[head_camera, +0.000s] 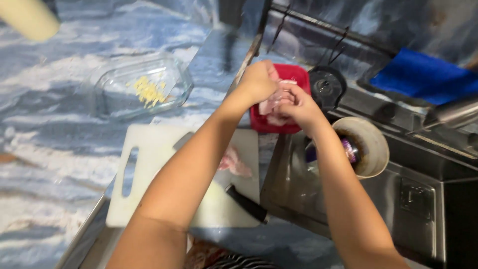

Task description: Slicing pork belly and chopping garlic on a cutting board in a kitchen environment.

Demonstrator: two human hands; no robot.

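I take the red container (279,124) as reference. Both hands, left hand (259,82) and right hand (296,104), crowd directly over it, so I see no way in from above. Left of it, bare counter lies open as far as the glass dish (144,89). Below-left, the cutting board (159,174) carries a knife (246,203) and meat scraps (234,163). Right of it, a bowl (368,147) and black lid (327,87) block passage.
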